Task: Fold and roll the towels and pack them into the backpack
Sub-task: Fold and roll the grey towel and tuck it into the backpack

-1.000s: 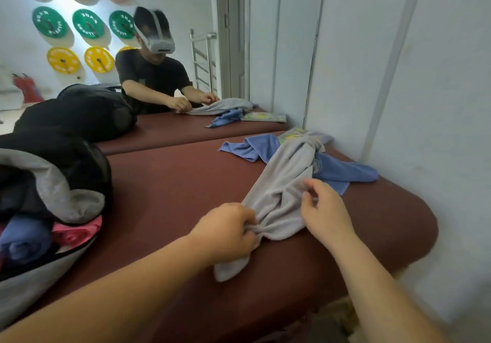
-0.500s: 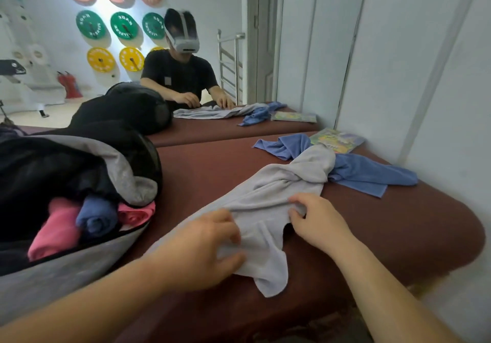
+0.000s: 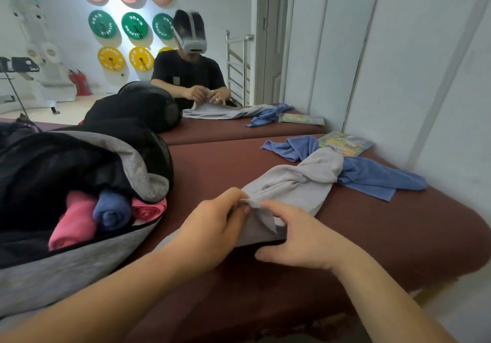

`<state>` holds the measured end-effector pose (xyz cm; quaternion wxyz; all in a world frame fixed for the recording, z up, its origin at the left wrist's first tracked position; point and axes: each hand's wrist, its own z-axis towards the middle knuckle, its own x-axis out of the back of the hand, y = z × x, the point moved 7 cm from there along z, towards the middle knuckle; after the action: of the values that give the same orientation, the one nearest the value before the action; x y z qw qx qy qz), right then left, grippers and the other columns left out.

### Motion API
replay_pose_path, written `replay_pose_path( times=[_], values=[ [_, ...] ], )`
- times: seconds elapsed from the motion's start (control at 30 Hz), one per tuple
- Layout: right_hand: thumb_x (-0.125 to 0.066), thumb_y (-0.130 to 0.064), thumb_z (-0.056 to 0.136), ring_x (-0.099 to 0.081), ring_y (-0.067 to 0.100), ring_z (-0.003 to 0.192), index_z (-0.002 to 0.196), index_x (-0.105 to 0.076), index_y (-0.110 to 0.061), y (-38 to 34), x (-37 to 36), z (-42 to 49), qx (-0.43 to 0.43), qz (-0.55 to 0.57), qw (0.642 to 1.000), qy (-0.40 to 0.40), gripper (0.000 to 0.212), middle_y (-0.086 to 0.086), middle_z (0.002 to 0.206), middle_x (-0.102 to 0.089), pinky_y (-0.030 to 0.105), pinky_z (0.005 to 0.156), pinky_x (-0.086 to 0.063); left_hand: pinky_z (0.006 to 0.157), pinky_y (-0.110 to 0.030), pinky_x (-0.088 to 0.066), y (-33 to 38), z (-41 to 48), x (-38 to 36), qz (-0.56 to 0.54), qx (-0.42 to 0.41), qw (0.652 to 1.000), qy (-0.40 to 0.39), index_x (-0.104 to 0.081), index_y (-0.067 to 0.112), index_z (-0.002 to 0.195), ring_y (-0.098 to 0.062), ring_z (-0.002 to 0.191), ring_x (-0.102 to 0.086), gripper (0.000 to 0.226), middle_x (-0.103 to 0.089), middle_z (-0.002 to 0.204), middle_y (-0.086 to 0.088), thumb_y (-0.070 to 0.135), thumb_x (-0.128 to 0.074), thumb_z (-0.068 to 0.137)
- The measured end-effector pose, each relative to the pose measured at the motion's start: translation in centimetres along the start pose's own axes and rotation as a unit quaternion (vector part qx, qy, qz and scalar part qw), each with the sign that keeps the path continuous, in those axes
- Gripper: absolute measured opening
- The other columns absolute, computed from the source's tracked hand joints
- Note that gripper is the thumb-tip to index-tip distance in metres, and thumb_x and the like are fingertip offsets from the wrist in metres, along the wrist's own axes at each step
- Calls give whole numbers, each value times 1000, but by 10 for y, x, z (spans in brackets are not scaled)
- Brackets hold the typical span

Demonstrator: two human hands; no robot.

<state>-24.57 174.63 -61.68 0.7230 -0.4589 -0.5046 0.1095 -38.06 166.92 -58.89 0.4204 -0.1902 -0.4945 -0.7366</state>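
Hands meet at the near end of the grey towel (image 3: 297,183), which lies bunched and twisted across the maroon padded surface (image 3: 398,231). The left hand (image 3: 212,231) is closed on a corner of the cloth, pinching its edge at the fingertips; the right hand (image 3: 300,236) is half open, fingers curled over the same end and the thumb lying along the surface. By my reading the step is finding corners and spreading this towel flat before folding; no fold or roll has begun on it.

The next move calls for drawing the two corners apart and pulling the cloth toward the near edge, since its far end rests on top of the blue towel (image 3: 372,178) and could drag it along. A colourful booklet (image 3: 345,143) lies just beyond, touching or under the blue cloth.

To the left, the open backpack (image 3: 79,271) lies on its side with pink rolls (image 3: 71,225) and a blue roll (image 3: 111,212) already inside; room remains near its mouth. A wall mirror (image 3: 186,50) behind reflects the scene.
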Motion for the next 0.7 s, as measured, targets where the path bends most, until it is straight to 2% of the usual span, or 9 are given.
replay_pose_path(
  times=[0.1,0.17,0.2,0.27,0.33,0.4,0.57,0.63,0.7],
  values=[
    [-80,-35,87,-68,-1,79,94,-72,-33,-21,-2,0,18,70,996,61,11,-15,84,-74,24,72,-54,73,-31,-54,14,0,9,-40,-22,999,-5,-58,36,110,-5,83,-68,9,-71,89,13,33,-55,103],
    [-69,-52,91,-50,6,59,73,-64,-15,-16,1,0,0,49,995,87,41,-8,62,-54,31,58,-39,80,-34,-55,11,-4,8,-87,-18,996,-21,-58,39,116,-7,89,-69,17,-72,97,13,42,-60,99],
    [-66,-53,93,-45,9,59,72,-62,-11,-14,1,0,-2,51,995,88,47,-5,61,-48,33,59,-36,80,-38,-57,6,-6,8,-107,0,993,-40,-58,42,118,-11,87,-70,26,-73,97,9,51,-64,94],
    [-62,-36,99,-44,5,62,72,-65,-16,-17,5,-2,12,55,993,102,34,-5,63,-47,26,63,-38,76,-43,-59,-8,-13,7,-108,40,990,-86,-60,45,117,-18,82,-70,43,-72,95,3,64,-72,81],
    [-58,-21,101,-38,5,63,69,-54,-10,-19,8,-2,25,47,993,105,34,-2,64,-39,22,64,-35,73,-42,-58,-14,-18,7,-30,17,992,-125,-67,37,104,-12,78,-68,34,-70,90,5,54,-77,77],
    [-58,-20,100,-32,5,61,67,-39,-4,-20,4,-2,28,32,995,94,41,-4,63,-31,21,60,-30,74,-40,-56,-21,-18,16,41,-5,992,-117,-70,30,92,-6,78,-64,18,-66,86,10,41,-70,77],
    [-60,-25,98,-31,10,55,64,-41,-4,-33,-18,0,11,13,996,88,44,1,58,-32,27,53,-27,89,-17,-51,-16,-14,31,46,9,992,-119,-55,45,132,9,109,-59,69,-62,117,28,57,-74,67],
    [-62,-22,96,-31,9,51,58,-42,-9,-43,-27,0,14,57,994,93,45,0,53,-33,25,50,-27,83,-20,-54,-1,-15,22,41,-12,991,-131,-62,40,126,6,101,-65,57,-69,109,24,38,-77,71],
    [-69,-26,93,-38,8,51,56,-52,-13,-51,-30,0,20,73,993,92,43,-2,51,-41,23,51,-32,74,-28,-56,4,-15,19,21,-16,990,-140,-71,35,107,0,86,-69,35,-74,91,18,18,-69,76]
  ],
)
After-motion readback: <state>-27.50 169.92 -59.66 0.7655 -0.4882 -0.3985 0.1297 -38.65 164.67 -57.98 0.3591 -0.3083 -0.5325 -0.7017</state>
